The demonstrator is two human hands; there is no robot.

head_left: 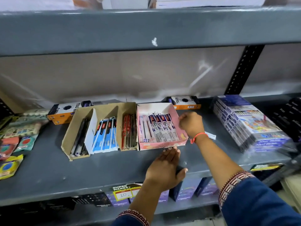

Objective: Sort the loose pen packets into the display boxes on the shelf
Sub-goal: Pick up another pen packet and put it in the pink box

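A pink display box (161,145) stands mid-shelf and holds several white and purple pen packets (158,128). Left of it, touching it, is a brown cardboard display box (66,141) with black pens (79,137), blue packets (105,136) and red and black packets (129,131) in separate slots. My left hand (166,167) lies flat on the shelf, fingertips against the pink box's front wall. My right hand (192,123) is curled over that box's right wall; its grip is hidden. A loose white packet (211,135) lies behind my right wrist.
Orange and black boxes (65,110) (184,102) lie at the back of the grey shelf (48,173). Stacked blue boxes (247,123) fill the right side. Colourful blister packs (16,139) cover the left end. The upper shelf (146,30) hangs low overhead.
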